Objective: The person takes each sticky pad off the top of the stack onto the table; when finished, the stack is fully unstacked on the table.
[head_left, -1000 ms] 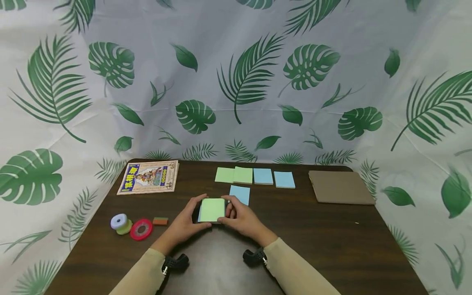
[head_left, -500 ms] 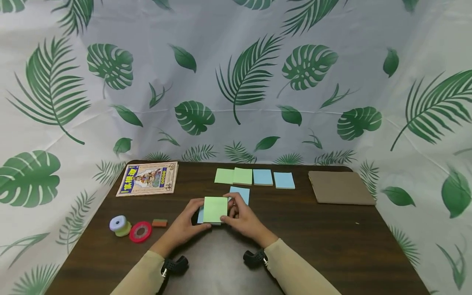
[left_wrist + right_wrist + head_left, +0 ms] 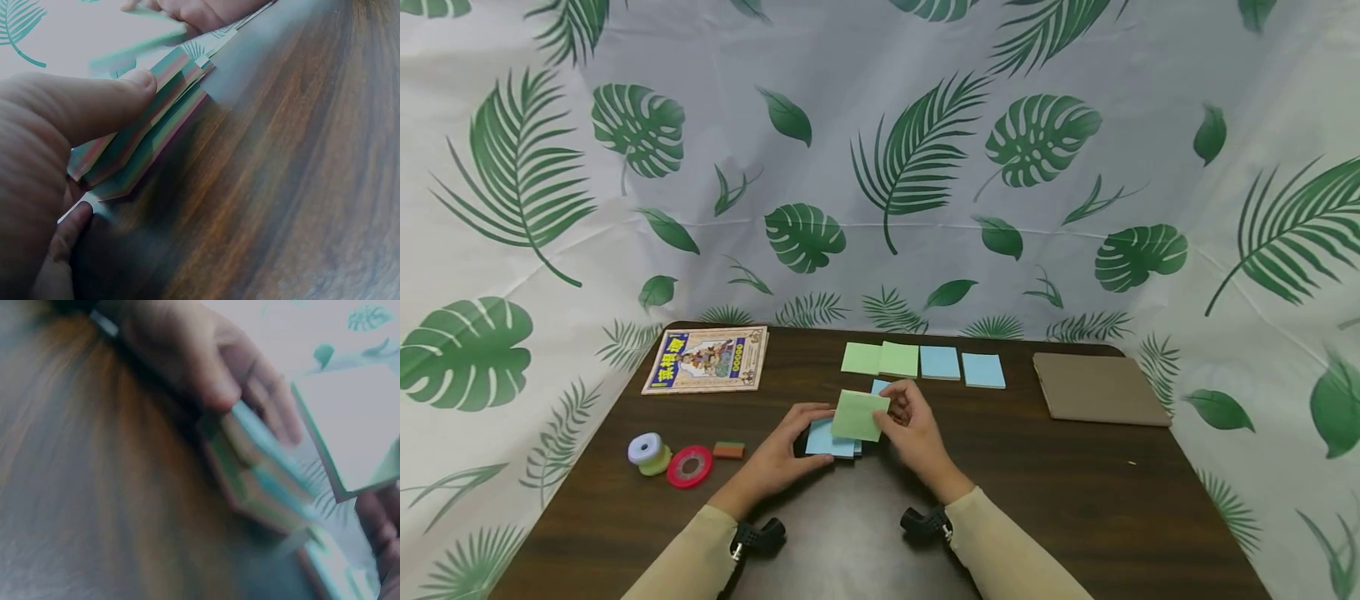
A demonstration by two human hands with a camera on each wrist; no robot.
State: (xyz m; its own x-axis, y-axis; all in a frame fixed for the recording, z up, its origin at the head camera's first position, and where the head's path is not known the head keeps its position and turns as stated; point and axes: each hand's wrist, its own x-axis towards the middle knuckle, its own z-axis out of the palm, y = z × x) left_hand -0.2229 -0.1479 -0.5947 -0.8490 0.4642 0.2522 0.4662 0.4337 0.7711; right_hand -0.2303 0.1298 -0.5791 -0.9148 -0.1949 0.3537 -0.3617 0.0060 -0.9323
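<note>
At the table's (image 3: 1075,500) near centre, the left hand (image 3: 786,450) grips the sticky-note pad (image 3: 829,439) lying flat, while the right hand (image 3: 917,433) pinches a green note (image 3: 857,415) by its right edge, lifted just above the pad, tilted.

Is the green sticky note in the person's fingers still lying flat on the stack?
No, the right hand pinches the green note lifted above the blue-topped stack.

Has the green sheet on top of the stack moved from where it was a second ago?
Yes. The right hand has peeled the green sheet up off the pad, carrying it toward the lone blue note behind; the pad now shows blue.
</note>
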